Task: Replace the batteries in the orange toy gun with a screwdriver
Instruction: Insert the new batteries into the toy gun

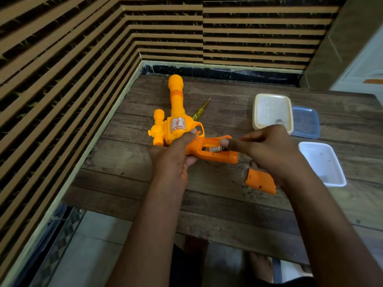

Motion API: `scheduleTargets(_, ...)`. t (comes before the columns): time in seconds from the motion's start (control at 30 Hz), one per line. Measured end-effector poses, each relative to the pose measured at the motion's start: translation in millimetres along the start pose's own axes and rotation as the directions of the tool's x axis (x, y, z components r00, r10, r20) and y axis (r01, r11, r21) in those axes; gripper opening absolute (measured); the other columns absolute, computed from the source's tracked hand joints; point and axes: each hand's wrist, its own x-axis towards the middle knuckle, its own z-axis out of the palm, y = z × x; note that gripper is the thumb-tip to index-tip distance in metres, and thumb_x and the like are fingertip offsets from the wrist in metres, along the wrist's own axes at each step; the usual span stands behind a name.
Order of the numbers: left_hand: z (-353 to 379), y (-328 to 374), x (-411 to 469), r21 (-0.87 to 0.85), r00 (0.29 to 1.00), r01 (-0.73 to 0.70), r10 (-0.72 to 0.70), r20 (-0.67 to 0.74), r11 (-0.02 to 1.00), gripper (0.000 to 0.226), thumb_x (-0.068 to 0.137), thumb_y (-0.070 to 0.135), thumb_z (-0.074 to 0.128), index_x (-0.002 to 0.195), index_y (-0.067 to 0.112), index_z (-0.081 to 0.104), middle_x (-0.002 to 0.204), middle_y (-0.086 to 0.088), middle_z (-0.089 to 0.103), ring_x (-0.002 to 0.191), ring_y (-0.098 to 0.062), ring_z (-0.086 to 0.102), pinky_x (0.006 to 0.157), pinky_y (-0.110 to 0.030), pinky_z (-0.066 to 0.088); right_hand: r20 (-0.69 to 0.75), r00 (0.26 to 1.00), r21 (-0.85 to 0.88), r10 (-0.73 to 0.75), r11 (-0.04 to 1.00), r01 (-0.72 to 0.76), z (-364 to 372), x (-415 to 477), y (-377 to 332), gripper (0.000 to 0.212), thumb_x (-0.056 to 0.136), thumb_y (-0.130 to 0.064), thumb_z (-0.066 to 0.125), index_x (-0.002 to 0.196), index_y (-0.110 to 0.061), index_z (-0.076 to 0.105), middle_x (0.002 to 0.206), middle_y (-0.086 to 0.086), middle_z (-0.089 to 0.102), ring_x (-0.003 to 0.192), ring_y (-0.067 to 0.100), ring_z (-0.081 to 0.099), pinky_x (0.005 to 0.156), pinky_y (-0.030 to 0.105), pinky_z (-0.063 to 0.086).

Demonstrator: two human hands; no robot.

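Note:
The orange toy gun (176, 121) lies on the wooden table (207, 204), barrel pointing away from me. Its grip compartment is open, and a battery (213, 149) with a red and white label sits inside. My left hand (176, 154) grips the gun around the trigger area, thumb on top. My right hand (267, 150) has its thumb and fingertips at the battery's right end in the compartment. The orange battery cover (261, 182) lies on the table under my right wrist. A yellow-handled screwdriver (200, 110) rests behind the gun, tip pointing away.
A cream plastic box (271, 110) stands at the back right, a blue lid (305, 122) beside it, and a clear white tub (323, 162) nearer to me. Striped walls close in on the left and behind. The table's front edge runs below my forearms.

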Motion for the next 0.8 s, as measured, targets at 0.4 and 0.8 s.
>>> scheduleTargets(0.4,-5,3,2,-0.04,0.997,0.045,-0.047,-0.063,0.998,0.039,0.077,0.006,0.088,0.098,0.022,0.059,0.109,-0.008,0.073,0.093,-0.023,0.073,0.066,-0.041,0.064,0.138,0.955,0.165,0.261,0.945,-0.282,23,4,-3,0.042,0.057,-0.035,0.098,0.062,-0.008,0.067,0.044,0.002,0.046,0.048,0.023,0.046,0.059,0.037,0.04)
scheduleTargets(0.8,-2,1,-3,0.03,0.998,0.002,-0.001,-0.056,1.0,0.048,0.076,0.003,0.087,0.116,0.019,0.065,0.112,-0.007,0.076,0.094,-0.024,0.075,0.052,-0.033,0.062,-0.059,0.998,-0.007,-0.034,0.999,0.033,23,-2,-3,0.021,0.096,-0.033,0.072,0.094,-0.013,0.077,0.078,0.002,0.071,0.074,0.014,0.065,0.076,0.039,0.054)
